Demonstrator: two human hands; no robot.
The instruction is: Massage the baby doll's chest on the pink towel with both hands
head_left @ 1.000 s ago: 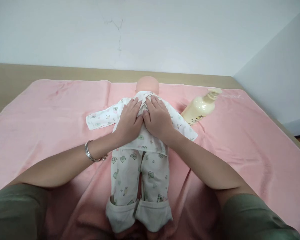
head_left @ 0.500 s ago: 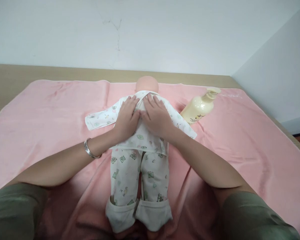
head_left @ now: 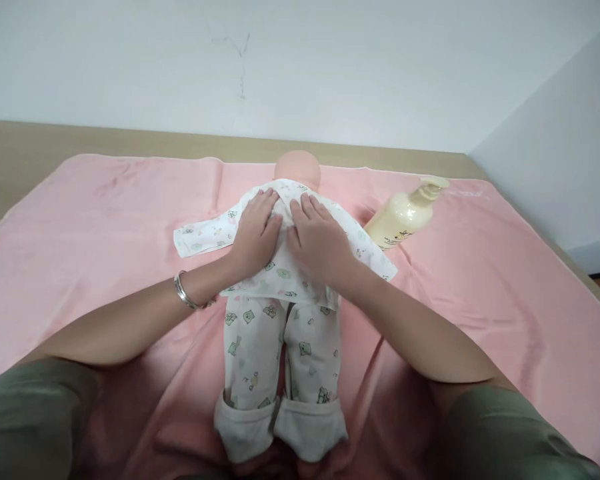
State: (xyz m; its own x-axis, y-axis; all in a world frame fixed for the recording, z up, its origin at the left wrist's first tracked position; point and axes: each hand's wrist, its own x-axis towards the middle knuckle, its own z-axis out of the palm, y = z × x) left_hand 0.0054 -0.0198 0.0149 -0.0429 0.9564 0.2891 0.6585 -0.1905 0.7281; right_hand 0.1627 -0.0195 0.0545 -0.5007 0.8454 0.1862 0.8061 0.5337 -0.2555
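Note:
A baby doll point(head_left: 298, 168) lies face down, its head at the far end. It wears a white printed top point(head_left: 280, 283) and matching trousers point(head_left: 255, 353) with turned-up cuffs. My left hand point(head_left: 256, 233) lies flat on the left side of the doll's upper back, fingers stretched out over the cloth. On the right side of the back rests my right hand point(head_left: 320, 240), also flat with its fingers out. A narrow gap separates the two hands. The doll's face is hidden.
A pink blanket point(head_left: 105, 267) lies under the doll on a wooden surface point(head_left: 30, 143). Right of the doll, a pale yellow pump bottle point(head_left: 403, 217) leans tilted beside its sleeve. A white wall point(head_left: 330, 73) stands behind, and another at the right.
The hands have moved slightly apart on the doll's back, and the cloth near the collar has shifted. The whole view has shifted a little.

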